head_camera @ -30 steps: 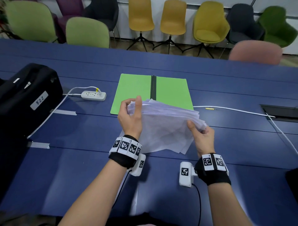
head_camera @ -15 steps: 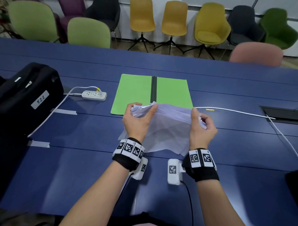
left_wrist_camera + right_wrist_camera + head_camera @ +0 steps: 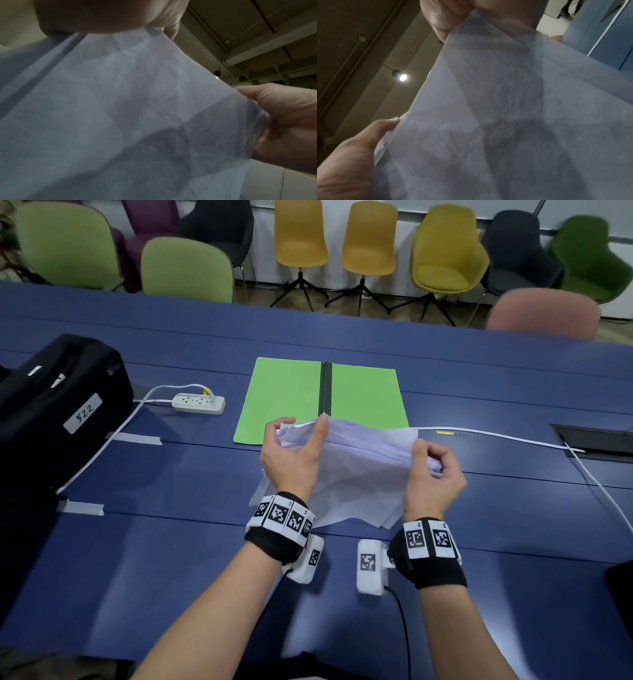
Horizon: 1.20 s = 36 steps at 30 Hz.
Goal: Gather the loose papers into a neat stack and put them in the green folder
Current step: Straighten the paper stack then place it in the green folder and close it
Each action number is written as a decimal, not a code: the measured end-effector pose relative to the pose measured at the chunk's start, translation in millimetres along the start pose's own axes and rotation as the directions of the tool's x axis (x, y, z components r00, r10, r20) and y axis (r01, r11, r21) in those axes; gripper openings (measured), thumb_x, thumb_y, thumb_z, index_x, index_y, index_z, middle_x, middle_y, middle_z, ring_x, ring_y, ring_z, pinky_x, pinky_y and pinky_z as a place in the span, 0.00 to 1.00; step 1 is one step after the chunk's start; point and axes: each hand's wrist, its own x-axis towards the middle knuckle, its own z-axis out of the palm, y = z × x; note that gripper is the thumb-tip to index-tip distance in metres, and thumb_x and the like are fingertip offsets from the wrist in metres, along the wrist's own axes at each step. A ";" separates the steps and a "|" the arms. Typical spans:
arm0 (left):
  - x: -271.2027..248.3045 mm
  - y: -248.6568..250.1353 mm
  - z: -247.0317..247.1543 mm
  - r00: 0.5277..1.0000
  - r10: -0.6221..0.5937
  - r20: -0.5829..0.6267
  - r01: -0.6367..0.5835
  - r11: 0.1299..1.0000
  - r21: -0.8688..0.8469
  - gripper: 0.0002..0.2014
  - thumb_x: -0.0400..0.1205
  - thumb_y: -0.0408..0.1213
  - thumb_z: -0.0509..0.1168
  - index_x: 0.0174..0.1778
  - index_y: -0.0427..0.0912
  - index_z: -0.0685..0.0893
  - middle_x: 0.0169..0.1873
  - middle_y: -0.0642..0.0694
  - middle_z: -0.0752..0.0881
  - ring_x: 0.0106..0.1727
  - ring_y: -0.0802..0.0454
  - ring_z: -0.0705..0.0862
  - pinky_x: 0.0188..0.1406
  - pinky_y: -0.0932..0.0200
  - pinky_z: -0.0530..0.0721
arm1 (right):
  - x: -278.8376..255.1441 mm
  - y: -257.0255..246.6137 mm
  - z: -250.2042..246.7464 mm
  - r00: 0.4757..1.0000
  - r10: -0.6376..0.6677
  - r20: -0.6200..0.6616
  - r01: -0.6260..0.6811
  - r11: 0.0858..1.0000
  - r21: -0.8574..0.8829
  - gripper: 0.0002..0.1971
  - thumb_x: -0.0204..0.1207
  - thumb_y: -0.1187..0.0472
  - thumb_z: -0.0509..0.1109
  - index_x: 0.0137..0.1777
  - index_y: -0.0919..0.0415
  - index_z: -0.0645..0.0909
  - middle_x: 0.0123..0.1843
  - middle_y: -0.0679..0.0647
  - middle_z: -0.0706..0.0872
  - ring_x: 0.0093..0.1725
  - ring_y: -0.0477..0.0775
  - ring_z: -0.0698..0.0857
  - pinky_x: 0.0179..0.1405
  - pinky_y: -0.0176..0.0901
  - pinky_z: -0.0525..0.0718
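A bundle of white papers [image 3: 359,470] is held up on edge above the blue table, its sheets uneven and fanned at the bottom. My left hand [image 3: 294,453] grips the bundle's left end, thumb across the front. My right hand [image 3: 433,470] grips the right end with curled fingers. The green folder [image 3: 284,398] lies open and flat just beyond the papers, its dark spine in the middle. Both wrist views are filled by the papers [image 3: 128,115] [image 3: 513,121]; the left wrist view shows my right hand [image 3: 283,128], the right wrist view my left hand [image 3: 351,155].
A black case [image 3: 58,405] labelled 522 sits at the left. A white power strip [image 3: 198,403] and its cable lie left of the folder. A white cable [image 3: 496,436] runs right toward a table hatch [image 3: 596,440]. Chairs line the far side.
My right hand has moved up and left along the bundle's right end, and both hands have brought the papers closer together and more upright. The folder has not moved.
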 end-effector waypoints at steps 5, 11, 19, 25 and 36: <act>4.3 -5.5 -0.2 0.998 0.030 0.059 -0.030 1.000 -0.005 0.26 0.63 0.60 0.75 0.40 0.41 0.81 0.37 0.43 0.88 0.40 0.43 0.86 0.46 0.48 0.87 | -3.0 0.8 2.3 0.994 -0.072 0.082 0.072 0.997 -0.004 0.02 0.74 0.59 0.74 0.45 0.52 0.86 0.44 0.49 0.88 0.47 0.42 0.84 0.54 0.32 0.81; 6.4 -5.9 -2.5 0.999 -0.008 0.052 0.009 1.000 -0.006 0.28 0.62 0.64 0.73 0.42 0.42 0.80 0.35 0.50 0.82 0.37 0.49 0.78 0.48 0.48 0.84 | 9.1 3.6 -5.0 1.000 0.013 0.001 -0.013 0.996 0.090 0.07 0.74 0.63 0.69 0.37 0.51 0.78 0.37 0.46 0.83 0.39 0.42 0.80 0.43 0.29 0.77; 4.9 1.3 -1.2 0.998 -0.052 0.040 0.051 0.998 0.040 0.29 0.57 0.66 0.76 0.41 0.47 0.82 0.39 0.52 0.89 0.44 0.49 0.88 0.49 0.48 0.87 | 7.1 3.2 0.0 1.000 -0.006 0.012 0.006 1.000 0.008 0.01 0.74 0.67 0.71 0.42 0.65 0.83 0.35 0.45 0.81 0.34 0.31 0.79 0.42 0.25 0.75; 6.4 1.5 -3.0 0.998 -0.016 0.066 0.014 0.999 0.044 0.26 0.63 0.63 0.73 0.43 0.44 0.82 0.38 0.52 0.88 0.45 0.48 0.86 0.53 0.49 0.86 | 2.8 3.0 2.2 0.998 -0.002 0.056 0.002 1.000 -0.005 0.01 0.74 0.63 0.72 0.42 0.59 0.84 0.38 0.44 0.83 0.41 0.39 0.80 0.50 0.29 0.79; 3.6 5.0 -4.4 0.993 -0.090 0.071 0.088 0.996 0.035 0.30 0.55 0.64 0.78 0.42 0.45 0.83 0.38 0.49 0.89 0.42 0.49 0.88 0.46 0.51 0.89 | 3.5 5.7 -5.3 0.986 -0.078 0.149 0.091 0.992 -0.083 0.03 0.74 0.61 0.73 0.43 0.59 0.83 0.39 0.45 0.85 0.44 0.41 0.82 0.53 0.32 0.78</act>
